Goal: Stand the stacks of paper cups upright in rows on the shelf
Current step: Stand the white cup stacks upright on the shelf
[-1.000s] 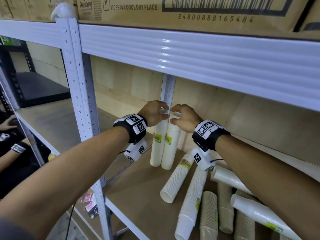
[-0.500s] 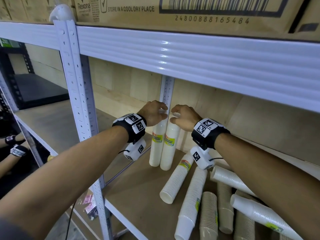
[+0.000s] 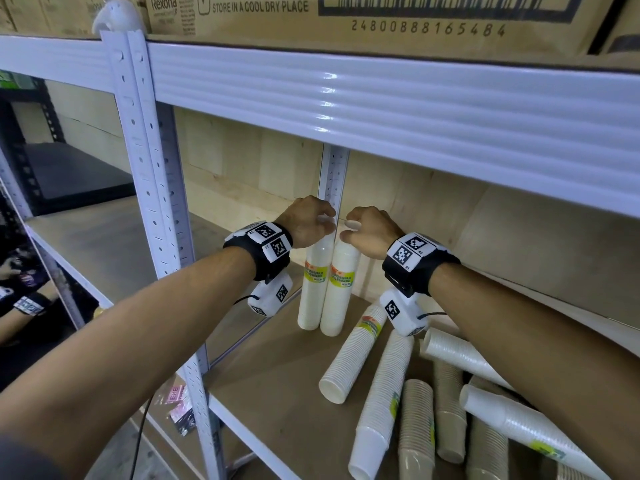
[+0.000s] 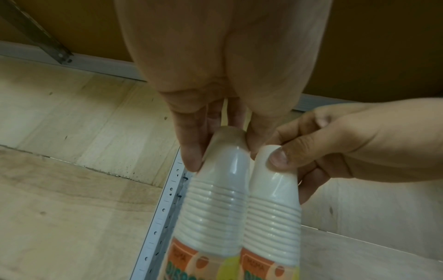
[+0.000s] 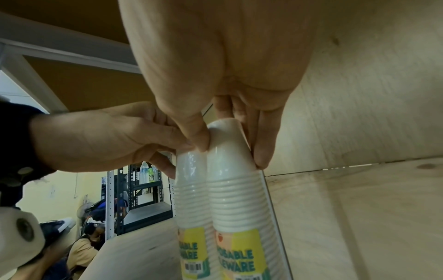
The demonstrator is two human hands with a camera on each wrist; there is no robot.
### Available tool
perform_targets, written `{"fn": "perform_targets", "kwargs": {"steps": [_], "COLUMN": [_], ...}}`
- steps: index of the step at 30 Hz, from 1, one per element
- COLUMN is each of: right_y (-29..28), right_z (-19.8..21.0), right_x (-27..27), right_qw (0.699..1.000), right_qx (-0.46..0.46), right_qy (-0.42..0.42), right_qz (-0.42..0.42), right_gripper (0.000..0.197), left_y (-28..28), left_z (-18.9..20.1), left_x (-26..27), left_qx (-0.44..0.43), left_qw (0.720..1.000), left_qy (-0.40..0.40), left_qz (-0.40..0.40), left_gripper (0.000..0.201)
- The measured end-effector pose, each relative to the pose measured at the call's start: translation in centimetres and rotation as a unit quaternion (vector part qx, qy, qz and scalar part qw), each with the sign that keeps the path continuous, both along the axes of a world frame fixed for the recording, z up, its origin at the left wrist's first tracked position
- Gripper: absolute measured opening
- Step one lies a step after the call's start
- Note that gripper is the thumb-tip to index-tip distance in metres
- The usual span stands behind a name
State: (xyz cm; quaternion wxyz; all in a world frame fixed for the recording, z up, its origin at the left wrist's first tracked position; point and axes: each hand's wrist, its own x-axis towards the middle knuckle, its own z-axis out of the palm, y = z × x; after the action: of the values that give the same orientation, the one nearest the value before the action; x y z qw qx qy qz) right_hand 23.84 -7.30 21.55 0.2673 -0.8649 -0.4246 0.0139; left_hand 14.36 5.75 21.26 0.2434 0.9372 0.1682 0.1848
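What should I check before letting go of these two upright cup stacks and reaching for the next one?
1. Left stack upright, base on the shelf board: ok.
2. Right stack upright, touching the left stack: ok.
3. Left hand grips its stack's top: ok.
4. Right hand pinches its stack's top: ok.
5. Stacks steady unheld: cannot tell.
6. Lying stack nearby, reachable next: ok.

Back wall: pale plywood panels (image 3: 249, 161)
Upright: white perforated steel post (image 3: 145, 168); top level: cardboard cartons (image 3: 381, 15)
Far left: black rack (image 3: 52, 161)
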Motion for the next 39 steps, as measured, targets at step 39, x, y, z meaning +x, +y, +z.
{"fn": "perform_targets", "kwargs": {"steps": [39], "right_y": [-15.9], "right_z": [-9.5], "right_x": [-4.9], "right_qw": [0.968], "right_qx": [-0.243], "right_qy": [0.024], "right_qz": [0.057], "right_gripper": [0.081], "left_y": [-10.6], "left_z": [-6.6], "left_x": [-3.2], "left_qx": [-0.003], "left_qw": [0.98], "left_qy": [0.183], "left_qz": [-0.083], "left_gripper": [0.041]}}
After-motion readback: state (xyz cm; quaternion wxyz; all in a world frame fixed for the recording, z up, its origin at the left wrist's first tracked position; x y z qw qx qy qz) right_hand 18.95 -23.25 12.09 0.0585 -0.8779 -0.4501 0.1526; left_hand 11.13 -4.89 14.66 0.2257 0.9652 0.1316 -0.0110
